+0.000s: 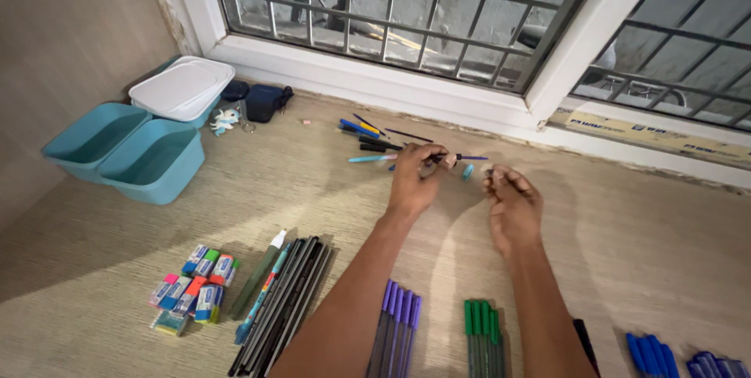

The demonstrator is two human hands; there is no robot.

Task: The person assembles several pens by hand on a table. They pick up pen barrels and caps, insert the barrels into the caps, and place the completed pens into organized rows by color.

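Note:
My left hand (417, 178) reaches to a loose pile of pens (375, 142) on the wooden surface below the window and closes on a purple pen (461, 158) lying there. My right hand (512, 199) hovers just right of it, fingers curled and holding nothing that I can see. A small teal cap (468, 171) lies between the two hands. Nearer to me lie sorted rows: purple pens (399, 323), green pens (483, 335), blue markers (651, 354) and dark pens (285, 304).
Two teal bins (133, 155) and a white lidded box (181, 88) stand at the left by the wall. A group of erasers (194, 288) lies front left. A dark pouch (264, 102) and a small toy figure (224, 120) sit near the barred window (407, 10).

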